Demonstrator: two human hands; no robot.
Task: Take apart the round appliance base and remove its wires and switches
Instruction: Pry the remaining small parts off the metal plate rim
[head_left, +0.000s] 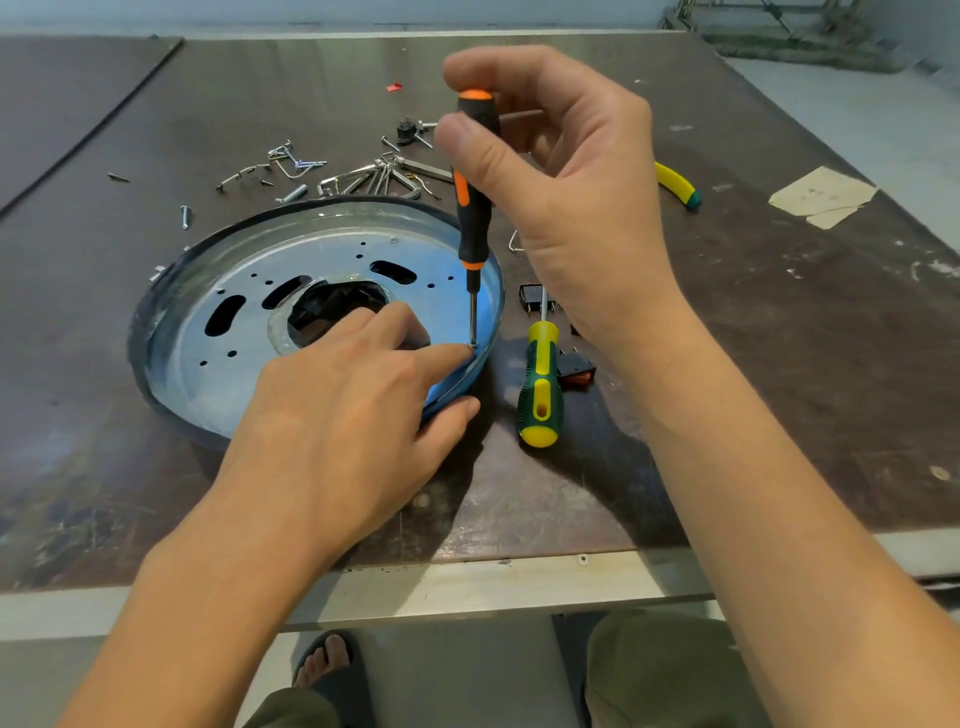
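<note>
The round appliance base (218, 332), a shallow metal dish with a dark rim and several slots and holes, lies on the table left of centre. My right hand (561, 192) grips an orange-and-black screwdriver (471, 208) held upright, its tip set on the dish floor near the right rim. My left hand (343, 415) rests on the dish's near right part, forefinger reaching to the screwdriver tip and thumb against the outside of the rim. Two black rocker switches (535, 299) (576, 371) lie loose just right of the dish.
A green-and-yellow screwdriver (540, 387) lies right of the dish. Loose screws, clips and bent wires (358, 174) are scattered behind it. A yellow-handled tool (678, 184) and a tape patch (821, 196) lie at the right. The table's front edge (467, 582) is close to my knees.
</note>
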